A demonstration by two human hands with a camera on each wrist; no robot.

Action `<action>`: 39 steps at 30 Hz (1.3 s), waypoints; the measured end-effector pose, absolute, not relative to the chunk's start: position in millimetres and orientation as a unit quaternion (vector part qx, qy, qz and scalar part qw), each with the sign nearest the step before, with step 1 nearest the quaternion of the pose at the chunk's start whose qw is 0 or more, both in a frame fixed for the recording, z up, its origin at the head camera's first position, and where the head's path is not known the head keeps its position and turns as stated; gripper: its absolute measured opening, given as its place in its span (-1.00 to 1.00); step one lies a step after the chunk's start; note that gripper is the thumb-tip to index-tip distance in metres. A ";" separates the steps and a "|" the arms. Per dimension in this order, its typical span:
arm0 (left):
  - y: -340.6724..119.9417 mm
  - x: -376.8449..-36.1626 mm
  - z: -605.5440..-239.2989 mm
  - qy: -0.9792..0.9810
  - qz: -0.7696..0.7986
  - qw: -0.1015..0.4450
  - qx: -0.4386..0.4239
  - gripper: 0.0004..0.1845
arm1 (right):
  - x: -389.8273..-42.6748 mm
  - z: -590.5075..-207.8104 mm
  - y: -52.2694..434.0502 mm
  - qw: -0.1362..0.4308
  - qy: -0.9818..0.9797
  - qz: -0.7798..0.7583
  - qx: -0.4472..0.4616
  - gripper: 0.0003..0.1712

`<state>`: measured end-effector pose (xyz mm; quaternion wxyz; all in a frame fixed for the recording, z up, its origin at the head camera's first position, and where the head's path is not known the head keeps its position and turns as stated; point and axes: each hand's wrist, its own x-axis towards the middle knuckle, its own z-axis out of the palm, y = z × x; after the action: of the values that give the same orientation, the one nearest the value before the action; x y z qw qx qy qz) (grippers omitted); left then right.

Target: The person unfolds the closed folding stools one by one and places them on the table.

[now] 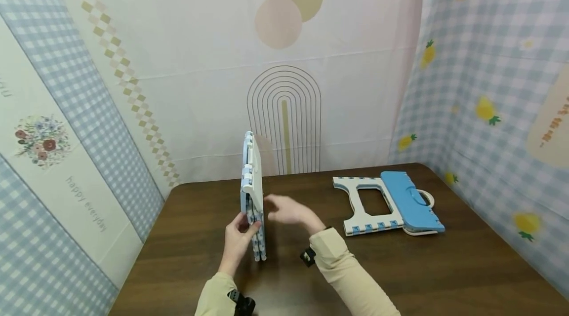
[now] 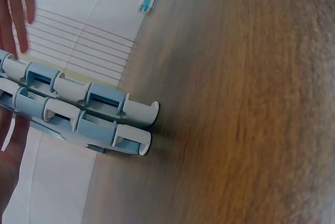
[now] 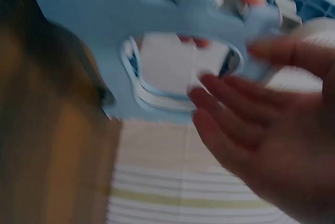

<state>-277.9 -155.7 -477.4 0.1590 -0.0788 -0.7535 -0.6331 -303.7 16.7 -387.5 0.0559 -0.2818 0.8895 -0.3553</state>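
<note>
A blue and white folding stool (image 1: 252,168) stands folded flat and upright on edge, its hinged side toward me. My left hand (image 1: 235,242) grips its near edge, the thumb across the hinges. In the left wrist view the interlocking hinge segments (image 2: 78,103) run in two rows. Just right of the stool is my right hand (image 1: 289,211), fingers extended. Seen from the right wrist, this hand (image 3: 267,124) is beside a blue leg panel with a rounded opening (image 3: 78,20). Whether its thumb touches the panel I cannot tell, as that view is blurred.
A second folding stool (image 1: 415,202), blue and white, lies folded flat to the right, its white handle outward. Both are on a dark brown wooden table (image 1: 200,237). Patterned cloth (image 1: 213,108) hangs behind the table and along both sides.
</note>
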 end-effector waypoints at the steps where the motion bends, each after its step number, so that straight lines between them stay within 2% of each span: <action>1: -156.3 -278.2 -477.9 -0.752 -0.635 0.161 -0.076 -0.70 | -299.8 -391.9 16.2 0.072 0.886 -0.347 -0.299 -0.43; 4: -157.4 -278.3 -478.4 -0.751 -0.635 0.166 -0.074 -0.67 | -291.0 -404.3 10.9 0.083 0.875 -0.351 -0.322 -0.45; 9: -159.6 -278.8 -479.8 -0.756 -0.633 0.148 -0.074 -0.66 | -284.9 -423.7 -1.5 0.034 0.870 -0.388 -0.303 -0.39; 15: -165.2 -275.1 -482.2 -0.778 -0.615 0.105 -0.075 -0.59 | -284.0 -447.0 -11.8 -0.015 0.882 -0.384 -0.273 -0.45; 23: -184.0 -271.3 -485.8 -0.804 -0.584 0.046 -0.102 -0.47 | -285.4 -460.7 -8.8 -0.019 0.878 -0.375 -0.296 -0.49; 32: -180.6 -271.2 -478.0 -0.821 -0.553 0.069 -0.125 -0.46 | -289.2 -454.3 -3.2 -0.016 0.875 -0.371 -0.312 -0.55; 39: -178.6 -274.3 -472.4 -0.821 -0.553 0.064 -0.127 -0.47 | -293.0 -450.6 0.6 -0.021 0.883 -0.353 -0.310 -0.57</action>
<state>-274.3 -178.6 -472.4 0.0640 -0.1270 -0.8210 -0.5529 -293.0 0.6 -450.6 -0.0207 -0.3100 0.8827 -0.3525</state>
